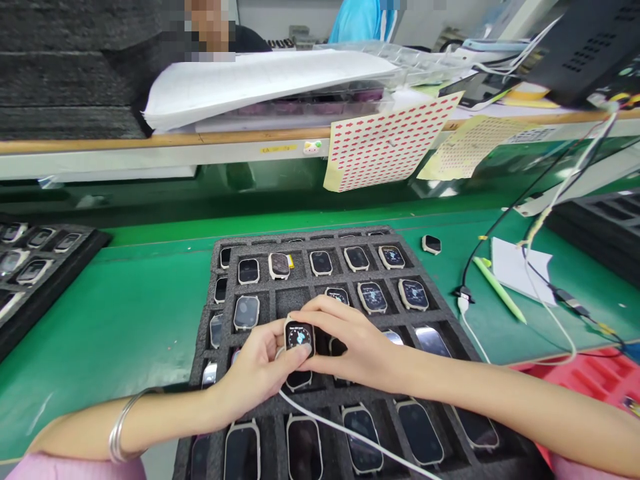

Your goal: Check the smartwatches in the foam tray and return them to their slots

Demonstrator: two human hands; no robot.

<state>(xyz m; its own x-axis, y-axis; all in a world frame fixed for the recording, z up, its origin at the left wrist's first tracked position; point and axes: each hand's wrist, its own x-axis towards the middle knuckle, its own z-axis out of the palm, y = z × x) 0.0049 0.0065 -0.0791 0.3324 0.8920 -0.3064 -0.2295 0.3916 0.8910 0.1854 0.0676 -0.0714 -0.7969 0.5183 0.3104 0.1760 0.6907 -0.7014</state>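
So, my left hand [253, 363] curls closed on the watch [299, 338], thumb over its screen [299, 333], text too small to read; it faces me above the foam tray [306, 281], long axis running away; my half-closed right hand [353, 337] grips its right side.

Your two hands [257, 363] [357, 340], one held smartwatch [299, 333]
Near you: one loose smartwatch [431, 245], one green pen [500, 291], two hanging sticker sheets [390, 143] [473, 145].

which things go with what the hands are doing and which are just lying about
Seemingly in use:
watch between left hand and right hand
white cable
black foam tray underneath

Seemingly lying about:
green pen-shaped tool
white paper
red-arrow sheet
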